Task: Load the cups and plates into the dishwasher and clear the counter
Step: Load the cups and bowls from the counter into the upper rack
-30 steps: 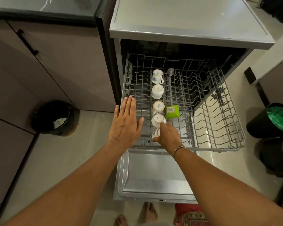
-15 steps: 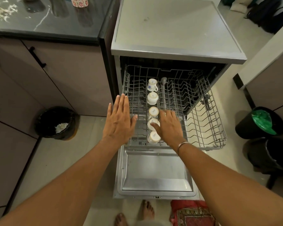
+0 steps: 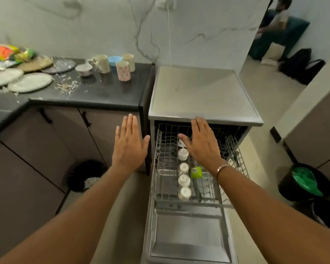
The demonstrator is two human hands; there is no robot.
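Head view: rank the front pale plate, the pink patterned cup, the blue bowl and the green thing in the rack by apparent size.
1. front pale plate
2. pink patterned cup
3. blue bowl and green thing look alike; the bowl is farther and partly hidden.

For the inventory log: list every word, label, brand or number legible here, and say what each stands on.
No text reads clearly in this view.
Green object in the dishwasher rack: pale label, too blurred to read.
White cups in the rack: faint marks on their bases, too small to read.
Colourful packets on the counter: print blurred, unreadable.
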